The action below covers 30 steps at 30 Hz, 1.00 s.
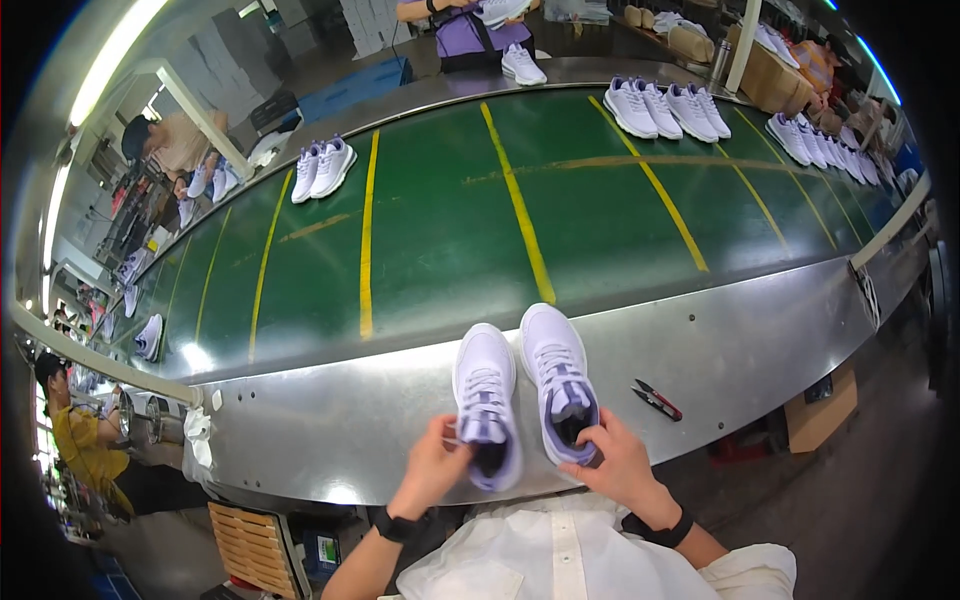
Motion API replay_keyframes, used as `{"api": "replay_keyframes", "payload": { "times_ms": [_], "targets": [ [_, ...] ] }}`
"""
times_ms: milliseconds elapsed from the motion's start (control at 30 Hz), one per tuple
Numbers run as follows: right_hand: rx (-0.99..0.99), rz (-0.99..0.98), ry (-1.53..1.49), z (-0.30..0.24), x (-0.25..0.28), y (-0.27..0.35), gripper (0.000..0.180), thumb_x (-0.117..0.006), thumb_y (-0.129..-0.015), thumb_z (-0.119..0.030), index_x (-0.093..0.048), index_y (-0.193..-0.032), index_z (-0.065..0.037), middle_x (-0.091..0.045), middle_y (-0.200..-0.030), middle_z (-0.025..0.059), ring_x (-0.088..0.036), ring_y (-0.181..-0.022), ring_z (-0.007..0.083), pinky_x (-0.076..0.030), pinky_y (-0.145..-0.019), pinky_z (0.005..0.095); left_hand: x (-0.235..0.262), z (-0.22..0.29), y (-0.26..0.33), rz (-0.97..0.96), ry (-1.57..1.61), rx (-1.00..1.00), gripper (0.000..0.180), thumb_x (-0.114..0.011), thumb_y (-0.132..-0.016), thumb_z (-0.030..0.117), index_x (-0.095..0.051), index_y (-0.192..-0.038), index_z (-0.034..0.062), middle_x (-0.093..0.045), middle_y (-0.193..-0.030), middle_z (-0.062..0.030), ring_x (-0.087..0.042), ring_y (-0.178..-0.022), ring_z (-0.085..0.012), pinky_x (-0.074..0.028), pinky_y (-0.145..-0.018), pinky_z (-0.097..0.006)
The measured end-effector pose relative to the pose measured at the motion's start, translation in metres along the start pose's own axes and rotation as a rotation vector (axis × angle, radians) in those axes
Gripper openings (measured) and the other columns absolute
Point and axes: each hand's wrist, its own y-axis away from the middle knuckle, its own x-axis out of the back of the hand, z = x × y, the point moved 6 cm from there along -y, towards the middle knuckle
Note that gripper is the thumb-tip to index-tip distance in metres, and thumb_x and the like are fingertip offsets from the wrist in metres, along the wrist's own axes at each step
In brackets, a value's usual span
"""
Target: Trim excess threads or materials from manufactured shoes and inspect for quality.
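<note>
Together at the bench's near edge: two pale shoes, one at each hand

The left shoe [483, 368] and the right shoe [553, 340] sit upright, side by side on your metal bench [330, 430], toes pointing away from you; both are pale lilac with purple collars; your left hand [437, 465] has its fingers drawn narrow, holding the left side of the left shoe's collar; your right hand [615, 465] holds the right shoe's collar, its fingers close together at the rim of the opening. Off to the right of the shoes, apart from your hand, lie red-and-black snips [657, 400]; beyond the bench stretches a green belt [430, 220] with yellow stripes [367, 235] across it; similar pale shoes stand there, one pair [323, 170] toward the left, a group of four [667, 110] on the far side, and a longer row [822, 150] farther right; across the belt, a co-worker in purple [460, 38] holds another shoe [500, 11].
</note>
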Motion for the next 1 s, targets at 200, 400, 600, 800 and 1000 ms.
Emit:
{"api": "replay_keyframes", "payload": {
  "times_ms": [200, 400, 600, 800, 1000],
  "targets": [
    [-0.020, -0.079, -0.064, -0.011, 0.020, 0.001, 0.045, -0.083, -0.068, -0.031, -0.063, -0.101, -0.007, -0.053, -0.127, 0.0198, -0.063, -0.098, 0.0334, -0.053, -0.078, 0.0365, -0.026, 0.027, 0.023, 0.016, 0.007, 0.050, 0.046, -0.069, -0.083, 0.018, -0.047, -0.118, -0.0015, -0.063, -0.098, -0.0161, -0.065, -0.077, -0.0245, -0.052, -0.069, -0.035],
    [0.067, 0.187, -0.154, -0.021, 0.051, -0.017, 0.028, -0.078, -0.071, -0.016, -0.066, -0.094, -0.005, -0.064, -0.102, 0.0120, -0.063, -0.086, 0.0278, -0.049, -0.079, 0.0359, -0.028, 0.032, 0.031, 0.109, -0.065, -0.094, 0.057, -0.073, -0.077, 0.015, -0.046, -0.124, -0.0008, -0.058, -0.114, -0.0154, -0.064, -0.086, -0.0246, -0.051, -0.068, -0.034],
    [0.283, 0.220, -0.065, -0.057, 0.054, -0.043, 0.019, -0.075, -0.068, -0.007, -0.068, -0.085, -0.010, -0.063, -0.080, 0.0025, -0.058, -0.071, 0.0208, -0.042, -0.065, 0.0331, -0.019, 0.053, 0.030, 0.284, -0.206, -0.271, 0.069, -0.077, -0.069, 0.012, -0.046, -0.130, 0.0030, -0.052, -0.123, -0.0142, -0.061, -0.099, -0.0300, -0.051, -0.077, -0.038],
    [0.426, 0.084, -0.017, -0.080, 0.034, -0.061, 0.024, -0.075, -0.063, -0.007, -0.068, -0.086, -0.011, -0.062, -0.081, 0.0004, -0.057, -0.072, 0.0195, -0.040, -0.069, 0.0337, -0.023, 0.088, 0.040, 0.360, -0.629, -0.761, 0.060, -0.074, -0.063, 0.012, -0.057, -0.121, 0.0092, -0.057, -0.111, -0.0079, -0.058, -0.097, -0.0239, -0.043, -0.082, -0.036],
    [0.461, -0.076, 0.059, -0.094, 0.012, -0.058, 0.032, -0.075, -0.064, -0.013, -0.066, -0.095, -0.012, -0.059, -0.082, 0.0007, -0.057, -0.076, 0.0198, -0.039, -0.071, 0.0352, -0.021, 0.093, 0.028, 0.253, -0.448, -0.758, 0.074, -0.075, -0.056, 0.011, -0.054, -0.127, 0.0058, -0.056, -0.118, -0.0106, -0.054, -0.108, -0.0303, -0.040, -0.090, -0.043]
  ]
}}
